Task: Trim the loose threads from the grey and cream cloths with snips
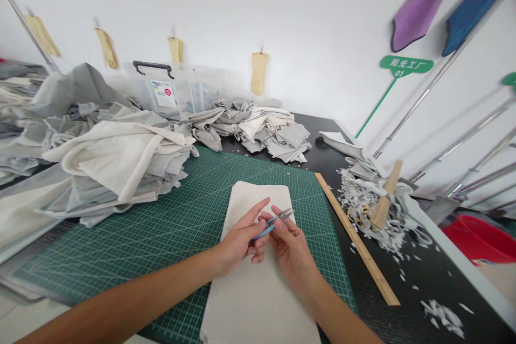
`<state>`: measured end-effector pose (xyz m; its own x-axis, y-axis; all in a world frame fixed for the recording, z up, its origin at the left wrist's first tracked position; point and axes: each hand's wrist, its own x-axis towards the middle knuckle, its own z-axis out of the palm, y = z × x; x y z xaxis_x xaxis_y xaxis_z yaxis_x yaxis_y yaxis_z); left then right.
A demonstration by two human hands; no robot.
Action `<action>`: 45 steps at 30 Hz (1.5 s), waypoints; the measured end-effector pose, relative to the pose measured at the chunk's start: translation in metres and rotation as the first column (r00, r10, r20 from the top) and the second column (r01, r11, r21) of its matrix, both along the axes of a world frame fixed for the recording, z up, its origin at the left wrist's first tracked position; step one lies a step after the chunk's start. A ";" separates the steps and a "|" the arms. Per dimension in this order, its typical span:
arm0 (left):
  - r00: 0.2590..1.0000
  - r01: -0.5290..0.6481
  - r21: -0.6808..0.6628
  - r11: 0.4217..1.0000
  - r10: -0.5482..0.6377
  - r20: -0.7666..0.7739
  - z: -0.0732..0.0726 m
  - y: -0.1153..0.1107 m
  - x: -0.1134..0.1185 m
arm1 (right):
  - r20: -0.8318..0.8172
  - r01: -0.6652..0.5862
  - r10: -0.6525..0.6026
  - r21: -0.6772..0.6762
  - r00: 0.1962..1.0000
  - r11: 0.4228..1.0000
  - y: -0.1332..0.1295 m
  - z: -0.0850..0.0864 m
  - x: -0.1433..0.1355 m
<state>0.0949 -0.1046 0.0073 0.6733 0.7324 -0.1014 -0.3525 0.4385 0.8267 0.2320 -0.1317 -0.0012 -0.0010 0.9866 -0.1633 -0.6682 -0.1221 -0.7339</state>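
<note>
A small pair of thread snips [266,230] with blue handles and short metal blades is held between my hands, the blades pointing up and to the right. My left hand [243,236] has its thumb and fingers at the handle end, with the index finger stretched out. Around the middle of the snips, close to the blades, the thumb and fingers of my right hand [291,247] are closed. Beneath both hands lies a neat stack of off-white cloth pieces [260,306], long and with rounded far corners, on a green cutting mat [173,258].
Grey and cream cloth is heaped at left [121,161], with another cloth pile [266,129] behind the mat. A clear plastic box [185,91] stands against the wall. To the right are a wooden ruler [355,236], fabric scraps [379,220] and a red bucket [479,239].
</note>
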 end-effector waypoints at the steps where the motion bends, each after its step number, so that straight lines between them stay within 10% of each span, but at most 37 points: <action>1: 1.000 -0.002 -0.009 1.000 0.002 0.006 0.000 0.000 -0.001 | 0.016 0.003 -0.003 0.000 1.000 1.000 0.000 0.001 -0.001; 15: 0.956 0.063 0.462 0.885 0.080 -0.284 -0.001 -0.001 -0.004 | 0.135 -0.033 0.027 0.044 0.990 0.999 0.000 0.006 -0.003; 45: 0.891 0.097 0.606 0.790 0.202 -0.407 0.002 -0.005 -0.005 | 0.153 -0.017 0.008 0.054 0.988 0.998 -0.002 0.008 -0.005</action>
